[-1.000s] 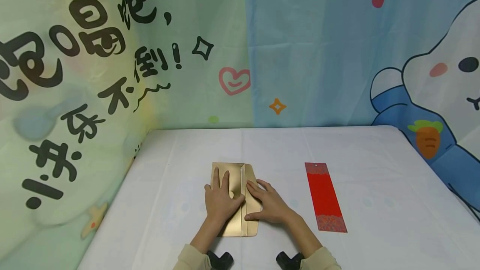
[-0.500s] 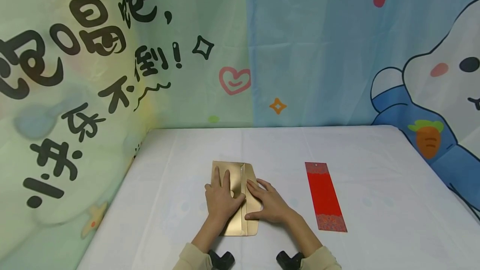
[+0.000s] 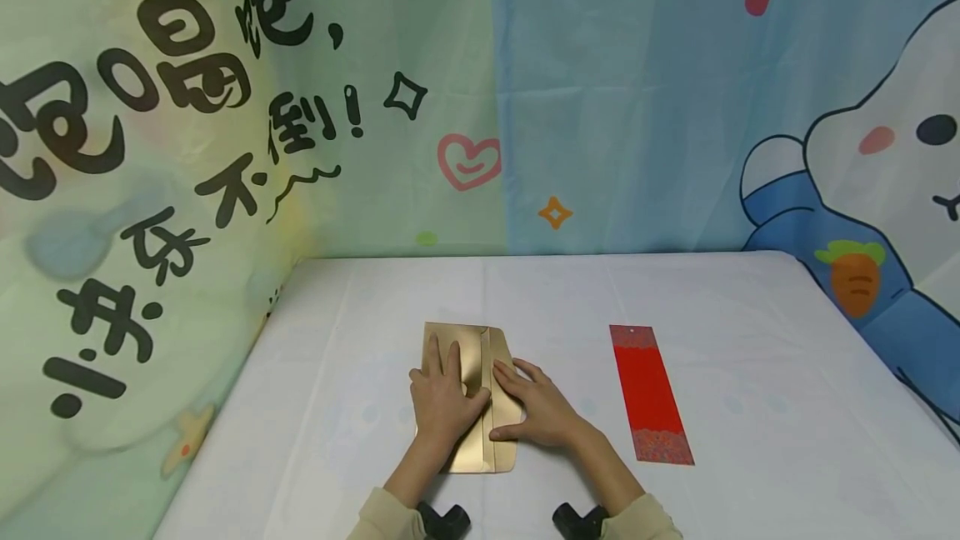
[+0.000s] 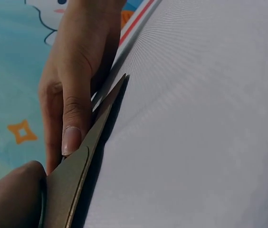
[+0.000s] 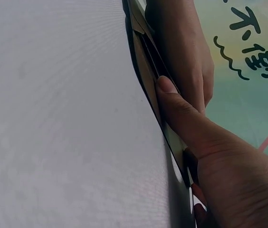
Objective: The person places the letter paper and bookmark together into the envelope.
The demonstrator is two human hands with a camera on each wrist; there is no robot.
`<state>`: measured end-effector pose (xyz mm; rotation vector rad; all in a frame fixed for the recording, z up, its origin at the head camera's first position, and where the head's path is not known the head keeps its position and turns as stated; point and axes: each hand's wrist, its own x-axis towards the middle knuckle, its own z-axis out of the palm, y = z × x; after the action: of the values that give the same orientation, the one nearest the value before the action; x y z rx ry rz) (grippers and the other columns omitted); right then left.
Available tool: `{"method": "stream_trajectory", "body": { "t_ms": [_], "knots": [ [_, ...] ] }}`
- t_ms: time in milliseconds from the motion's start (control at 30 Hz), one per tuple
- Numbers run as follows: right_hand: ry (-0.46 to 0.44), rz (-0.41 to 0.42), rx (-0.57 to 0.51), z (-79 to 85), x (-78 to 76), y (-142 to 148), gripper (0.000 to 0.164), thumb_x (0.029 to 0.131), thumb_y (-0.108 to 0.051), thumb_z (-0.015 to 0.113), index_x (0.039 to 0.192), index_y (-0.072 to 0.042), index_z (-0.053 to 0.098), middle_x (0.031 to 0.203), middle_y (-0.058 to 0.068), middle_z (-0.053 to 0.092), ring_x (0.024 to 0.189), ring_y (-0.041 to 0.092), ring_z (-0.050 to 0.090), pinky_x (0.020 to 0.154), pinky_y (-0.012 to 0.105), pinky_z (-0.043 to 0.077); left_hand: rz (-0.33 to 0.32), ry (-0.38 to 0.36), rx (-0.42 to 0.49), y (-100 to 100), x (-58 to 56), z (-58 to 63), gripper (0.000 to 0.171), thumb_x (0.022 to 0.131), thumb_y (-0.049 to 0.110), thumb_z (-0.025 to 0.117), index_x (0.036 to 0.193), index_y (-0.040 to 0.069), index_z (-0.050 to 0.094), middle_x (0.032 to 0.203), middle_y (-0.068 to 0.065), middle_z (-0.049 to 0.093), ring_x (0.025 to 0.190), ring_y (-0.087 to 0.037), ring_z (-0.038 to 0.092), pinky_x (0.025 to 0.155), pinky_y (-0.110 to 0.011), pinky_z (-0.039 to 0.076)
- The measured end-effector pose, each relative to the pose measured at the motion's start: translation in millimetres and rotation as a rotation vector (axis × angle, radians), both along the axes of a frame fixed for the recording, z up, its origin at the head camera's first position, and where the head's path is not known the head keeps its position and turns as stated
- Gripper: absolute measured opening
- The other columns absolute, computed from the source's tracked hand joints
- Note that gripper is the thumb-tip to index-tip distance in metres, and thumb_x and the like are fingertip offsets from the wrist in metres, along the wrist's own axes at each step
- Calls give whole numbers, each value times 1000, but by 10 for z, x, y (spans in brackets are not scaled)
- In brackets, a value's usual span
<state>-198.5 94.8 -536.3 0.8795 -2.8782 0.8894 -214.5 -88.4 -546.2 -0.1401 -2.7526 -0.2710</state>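
Note:
A gold paper envelope (image 3: 468, 348), with a vertical seam and a side flap, lies flat on the white-covered table in the head view. On its left part rests my left hand (image 3: 442, 402), index and middle fingers extended toward the top edge and thumb pointing at the seam. My right hand (image 3: 540, 411) lies over the right flap, with fingertips near the seam and the thumb stretched lower down. From the right wrist view, the right thumb (image 5: 172, 90) presses on the flap's edge. The left wrist view shows the envelope (image 4: 77, 175) edge-on, with a raised pointed corner.
A red paper strip (image 3: 651, 390) with patterned ends lies to the right on the white tablecloth (image 3: 787, 373). Black wrist mounts (image 3: 442, 521) sit at both cuffs. Printed curtains (image 3: 645, 98) close off the back and left side.

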Motion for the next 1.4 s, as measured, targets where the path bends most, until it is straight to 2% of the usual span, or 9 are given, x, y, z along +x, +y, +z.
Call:
{"method": "stream_trajectory", "body": {
  "t_ms": [333, 533, 700, 800, 900, 1067, 1167, 1233, 1400],
  "knots": [
    [7, -3, -4, 14, 10, 10, 96, 67, -59, 69, 139, -2, 39, 146, 6, 35, 134, 34, 22, 101, 53, 25, -6, 18, 11, -4, -16, -25, 81, 67, 57, 57, 133, 12, 49, 143, -20, 31, 71, -36, 49, 57, -36, 41],
    [-15, -1, -8, 1, 11, 21, 95, 68, -58, 69, 139, -3, 40, 146, 6, 34, 134, 33, 22, 101, 53, 26, -4, 5, 2, -3, -5, -25, 81, 67, 60, 57, 133, 12, 49, 143, -19, 32, 72, -36, 49, 59, -37, 41],
    [-81, -28, -111, 95, 61, 129, 79, 76, -46, 69, 137, -2, 43, 144, 9, 37, 131, 32, 30, 101, 51, 27, -6, 5, 23, 1, 15, -25, 81, 67, 59, 57, 132, 12, 50, 143, -19, 32, 72, -37, 49, 60, -37, 41],
    [-80, -106, -193, 197, 112, 316, 65, 80, -33, 69, 134, -4, 48, 138, 11, 45, 124, 32, 40, 98, 50, 32, -12, 21, 42, 4, 18, -35, 79, 67, 56, 57, 131, 12, 51, 142, -19, 33, 70, -36, 47, 58, -36, 39],
    [-41, -233, -214, 274, 165, 613, 56, 81, -24, 70, 131, -7, 52, 131, 12, 52, 118, 33, 47, 92, 50, 39, -24, 31, 63, 8, 15, -46, 77, 66, 53, 57, 131, 12, 51, 142, -19, 34, 66, -34, 45, 55, -34, 36],
    [55, -431, -136, 274, 227, 1166, 51, 82, -19, 69, 128, -4, 54, 130, 21, 49, 119, 40, 40, 90, 57, 36, -23, 32, 76, 4, 15, -43, 77, 66, 52, 56, 132, 12, 51, 142, -19, 33, 65, -33, 43, 55, -33, 34],
    [112, -520, -64, 218, 257, 1377, 53, 82, -24, 68, 127, -1, 54, 131, 31, 42, 118, 49, 33, 90, 66, 28, -17, 30, 75, -5, 15, -34, 77, 66, 52, 56, 132, 12, 51, 143, -19, 33, 66, -34, 44, 55, -34, 35],
    [119, -559, -22, 162, 278, 1454, 58, 81, -31, 67, 129, -1, 52, 130, 36, 38, 117, 53, 29, 89, 68, 23, -17, 30, 74, -12, 15, -29, 77, 66, 52, 57, 131, 12, 51, 143, -19, 33, 66, -34, 44, 55, -34, 35],
    [84, -574, 67, -23, 289, 1515, 74, 80, -46, 63, 136, -2, 42, 134, 40, 26, 123, 55, 21, 96, 67, 13, -16, 32, 73, -26, 3, -39, 77, 66, 52, 56, 132, 12, 51, 143, -18, 33, 65, -33, 43, 55, -33, 34]
  ]
}}
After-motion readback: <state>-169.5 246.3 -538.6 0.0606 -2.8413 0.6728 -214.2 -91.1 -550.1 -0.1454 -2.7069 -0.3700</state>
